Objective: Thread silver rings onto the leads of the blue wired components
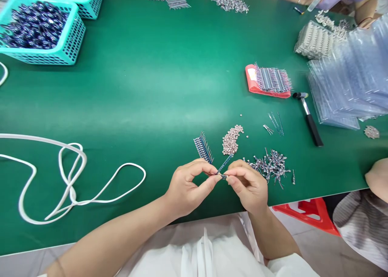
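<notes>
My left hand (189, 186) is closed, pinching a thin blue strip (224, 163) that slants up to the right between my hands. Thumb and fingertips of my right hand (250, 186) are pinched on a small dark piece with wire leads (223, 176) at the strip's lower end. Just beyond my left fingers lies a comb-like row of small leaded parts (203, 147). A pile of tiny pale pink rings (232, 140) sits ahead of my right hand. Loose leaded parts (271, 163) are heaped to its right.
White cord (72, 192) loops at left. Turquoise baskets (71, 38) hold dark glossy parts. At right are a red-wrapped bundle (253, 85), a hammer (311, 121), stacked clear plastic trays (342, 79) and a red stool (318, 216). Co-workers sit across and at right.
</notes>
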{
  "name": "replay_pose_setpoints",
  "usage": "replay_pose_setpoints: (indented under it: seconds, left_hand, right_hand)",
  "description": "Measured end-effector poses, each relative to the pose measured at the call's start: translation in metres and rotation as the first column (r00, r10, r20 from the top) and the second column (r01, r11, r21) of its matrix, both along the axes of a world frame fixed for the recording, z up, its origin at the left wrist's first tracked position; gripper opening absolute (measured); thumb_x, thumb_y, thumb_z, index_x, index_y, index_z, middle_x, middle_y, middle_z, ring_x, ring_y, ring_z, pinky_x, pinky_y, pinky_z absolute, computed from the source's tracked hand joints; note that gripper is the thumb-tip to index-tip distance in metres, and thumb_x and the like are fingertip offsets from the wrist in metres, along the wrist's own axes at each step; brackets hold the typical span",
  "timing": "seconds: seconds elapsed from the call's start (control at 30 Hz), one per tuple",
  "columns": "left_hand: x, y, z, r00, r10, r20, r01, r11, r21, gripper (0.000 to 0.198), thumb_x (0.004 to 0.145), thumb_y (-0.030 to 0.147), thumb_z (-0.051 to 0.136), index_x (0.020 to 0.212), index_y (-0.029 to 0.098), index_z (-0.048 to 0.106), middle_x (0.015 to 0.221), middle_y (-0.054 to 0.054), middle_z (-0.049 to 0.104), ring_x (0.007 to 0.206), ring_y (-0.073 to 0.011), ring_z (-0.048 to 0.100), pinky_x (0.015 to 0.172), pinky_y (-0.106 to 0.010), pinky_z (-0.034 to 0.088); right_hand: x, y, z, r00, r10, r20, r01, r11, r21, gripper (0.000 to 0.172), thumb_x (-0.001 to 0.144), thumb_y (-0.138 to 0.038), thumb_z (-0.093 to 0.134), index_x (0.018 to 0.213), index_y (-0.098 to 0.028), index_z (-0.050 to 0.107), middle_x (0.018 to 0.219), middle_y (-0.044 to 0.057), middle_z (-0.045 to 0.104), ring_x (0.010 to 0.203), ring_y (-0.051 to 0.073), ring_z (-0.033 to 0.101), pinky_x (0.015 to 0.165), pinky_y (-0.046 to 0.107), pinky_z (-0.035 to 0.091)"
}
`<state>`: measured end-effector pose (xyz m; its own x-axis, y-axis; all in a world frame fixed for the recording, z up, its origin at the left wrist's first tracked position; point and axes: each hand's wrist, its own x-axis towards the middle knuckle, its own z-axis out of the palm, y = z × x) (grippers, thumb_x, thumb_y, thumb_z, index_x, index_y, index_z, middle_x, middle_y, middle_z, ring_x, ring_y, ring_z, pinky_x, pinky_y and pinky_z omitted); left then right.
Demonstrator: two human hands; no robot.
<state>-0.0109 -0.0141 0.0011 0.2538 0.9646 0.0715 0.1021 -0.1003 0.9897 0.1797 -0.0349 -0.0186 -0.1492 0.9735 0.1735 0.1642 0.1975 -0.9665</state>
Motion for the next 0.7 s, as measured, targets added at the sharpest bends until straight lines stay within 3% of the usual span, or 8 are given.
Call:
replay_pose_setpoints:
  seconds: [0.17, 0.4, 0.7]
  left_hand:
    - [-0.0011, 0.0013, 0.0007, 1.000, -0.022, 0.000, 0.022, 1.000, 0.011, 0.008, 0.085, 0.015, 0.066, 0.078, 0.015, 0.067, 0.072, -0.007, 0.071, 0.068, -0.0167, 0.062, 0.066, -0.030, 0.051]
    - [-0.0061, 0.0049, 0.0040, 0.991, -0.131, 0.005, 0.131, 0.991, -0.030, 0.010, 0.086, 0.017, 0.064, 0.077, 0.016, 0.066, 0.072, -0.006, 0.069, 0.066, -0.0156, 0.060, 0.065, -0.029, 0.049]
    - [-0.0068, 0.0058, 0.0021, 0.982, -0.191, 0.017, 0.191, 0.980, -0.054, 0.010, 0.086, 0.017, 0.065, 0.076, 0.015, 0.066, 0.071, -0.004, 0.068, 0.065, -0.0143, 0.059, 0.064, -0.027, 0.047]
  right_hand:
    - [0.0013, 0.0015, 0.0007, 0.999, 0.016, -0.040, -0.018, 0.999, -0.046, 0.017, 0.089, -0.016, 0.066, 0.097, -0.028, 0.074, 0.082, 0.002, 0.065, 0.076, 0.016, 0.060, 0.066, 0.030, 0.048]
    - [0.0089, 0.0057, -0.0015, 0.974, 0.089, -0.209, -0.143, 0.956, -0.257, 0.007, 0.082, -0.027, 0.077, 0.088, -0.025, 0.078, 0.078, 0.003, 0.067, 0.070, 0.016, 0.062, 0.058, 0.028, 0.052]
    - [0.0082, 0.0079, -0.0012, 0.961, 0.089, -0.263, -0.174, 0.930, -0.322, 0.007, 0.076, -0.030, 0.082, 0.081, -0.025, 0.080, 0.073, 0.003, 0.069, 0.062, 0.014, 0.062, 0.053, 0.027, 0.054]
